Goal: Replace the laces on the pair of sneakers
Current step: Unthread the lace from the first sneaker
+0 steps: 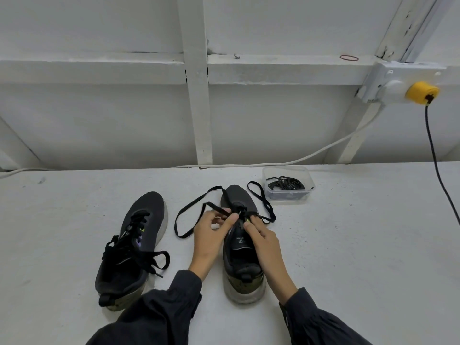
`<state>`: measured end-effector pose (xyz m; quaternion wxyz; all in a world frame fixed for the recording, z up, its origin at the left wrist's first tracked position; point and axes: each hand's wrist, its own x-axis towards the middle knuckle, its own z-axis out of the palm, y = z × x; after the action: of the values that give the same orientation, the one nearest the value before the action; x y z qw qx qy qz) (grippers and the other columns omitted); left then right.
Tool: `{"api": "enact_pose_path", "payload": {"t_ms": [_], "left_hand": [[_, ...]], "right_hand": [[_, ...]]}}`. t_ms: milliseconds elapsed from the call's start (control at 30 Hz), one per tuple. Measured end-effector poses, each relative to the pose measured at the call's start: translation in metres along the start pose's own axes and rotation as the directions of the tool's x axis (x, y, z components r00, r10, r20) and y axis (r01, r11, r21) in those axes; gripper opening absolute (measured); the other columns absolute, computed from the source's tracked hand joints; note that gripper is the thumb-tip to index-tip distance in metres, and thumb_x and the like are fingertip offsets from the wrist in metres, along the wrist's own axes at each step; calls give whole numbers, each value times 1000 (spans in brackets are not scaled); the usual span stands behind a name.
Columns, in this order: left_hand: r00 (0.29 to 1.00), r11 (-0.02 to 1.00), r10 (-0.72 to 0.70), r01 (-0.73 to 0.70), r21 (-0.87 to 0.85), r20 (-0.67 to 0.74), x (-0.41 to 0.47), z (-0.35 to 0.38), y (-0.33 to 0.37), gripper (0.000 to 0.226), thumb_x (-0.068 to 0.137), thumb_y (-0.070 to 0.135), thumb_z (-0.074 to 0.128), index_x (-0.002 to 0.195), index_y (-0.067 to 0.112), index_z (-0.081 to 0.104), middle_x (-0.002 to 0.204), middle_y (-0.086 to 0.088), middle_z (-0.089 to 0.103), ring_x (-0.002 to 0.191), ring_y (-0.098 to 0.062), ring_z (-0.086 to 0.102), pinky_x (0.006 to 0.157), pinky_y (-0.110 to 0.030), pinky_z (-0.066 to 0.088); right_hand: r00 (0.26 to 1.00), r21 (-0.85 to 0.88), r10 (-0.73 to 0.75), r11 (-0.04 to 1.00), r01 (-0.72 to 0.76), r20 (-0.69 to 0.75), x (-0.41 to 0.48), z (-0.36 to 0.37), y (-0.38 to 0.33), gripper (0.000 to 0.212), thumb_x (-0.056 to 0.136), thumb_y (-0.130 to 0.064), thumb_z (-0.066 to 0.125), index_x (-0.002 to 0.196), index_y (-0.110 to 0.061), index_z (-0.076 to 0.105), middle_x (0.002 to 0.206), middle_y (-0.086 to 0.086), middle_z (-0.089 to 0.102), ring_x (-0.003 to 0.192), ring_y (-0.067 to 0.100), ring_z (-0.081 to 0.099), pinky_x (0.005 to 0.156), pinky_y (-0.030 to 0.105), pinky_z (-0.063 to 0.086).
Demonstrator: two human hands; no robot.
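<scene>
Two black sneakers stand on the white surface with their toes pointing away. The left sneaker (135, 245) is laced, its black lace lying loose over the side. The right sneaker (242, 247) has a flat black lace (189, 215) through its front eyelets, looping out to both sides. My left hand (214, 232) pinches the lace end right at an eyelet. My right hand (261, 235) grips the sneaker's upper edge beside the eyelets with thumb and fingers.
A clear plastic box (288, 195) holding a coil of black laces stands just beyond the right sneaker. A white cable (323, 150) runs along the wall base. A black cord (433, 155) hangs from a yellow plug (422, 93) at the right.
</scene>
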<state>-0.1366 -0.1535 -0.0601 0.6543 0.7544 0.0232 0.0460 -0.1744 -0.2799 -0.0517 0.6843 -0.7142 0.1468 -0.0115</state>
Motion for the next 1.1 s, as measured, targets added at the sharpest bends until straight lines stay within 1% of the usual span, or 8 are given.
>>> {"api": "enact_pose_path", "payload": {"t_ms": [133,300,433,533,667,900,1000,1100], "left_hand": [[996,990,85,-81,117,-29,11,-1,4,11,89,16,69,81,8,69,78,-1,67,72,-10,61,69,-20,47],[988,994,106,-104,27,-114,12,4,7,15,92,14,65,78,7,63,73,-4,66,66,-13,62,65,-21,52],[994,997,73,-73,-5,-77,8,3,-1,16,94,20,62,78,17,61,73,7,66,66,-1,60,64,-10,46],[998,997,57,-56,-51,9,7,-4,-6,6,93,22,63,88,22,66,85,10,69,81,0,63,71,-15,51],[996,998,62,-62,-6,67,5,-8,-10,5,90,19,67,91,24,70,92,4,69,88,-9,64,74,-30,55],[998,999,39,-40,17,50,9,-5,-8,10,92,14,65,84,11,68,81,0,68,77,-8,63,68,-18,52],[1000,999,-29,28,-33,-5,6,-1,-11,15,94,15,62,80,11,65,78,2,65,74,-5,59,64,-13,47],[990,980,-138,135,-143,-11,3,3,-12,19,96,18,60,84,5,64,78,-8,62,75,-16,55,71,-31,47]], "right_hand": [[1000,2,-3,1000,3,4,0,-1,-1,13,96,-29,59,105,-31,67,107,-13,68,103,2,62,91,19,47],[999,-63,-50,997,51,13,0,-2,0,8,96,-31,58,99,-34,64,98,-14,68,97,4,63,81,15,47],[992,-318,-113,944,90,-56,2,-5,-4,24,90,-43,63,109,-34,52,101,-22,58,98,0,57,77,17,42],[952,-510,-298,832,220,-76,6,-8,-13,33,84,-47,66,108,-35,48,104,-19,52,97,-3,49,72,17,39],[898,-700,-424,606,378,117,23,-9,-32,23,84,-30,67,106,-28,62,110,-10,53,106,9,50,81,29,47],[716,-689,-235,198,697,657,68,-12,-74,29,82,-15,67,109,-23,67,109,-7,63,107,15,55,79,35,46],[632,-620,-156,121,775,759,76,-8,-77,29,80,-21,71,109,-21,67,108,-4,63,107,16,55,81,39,47],[569,-562,-167,91,822,805,79,-7,-74,27,81,-22,71,108,-17,68,105,-1,64,104,18,57,80,40,47]]}}
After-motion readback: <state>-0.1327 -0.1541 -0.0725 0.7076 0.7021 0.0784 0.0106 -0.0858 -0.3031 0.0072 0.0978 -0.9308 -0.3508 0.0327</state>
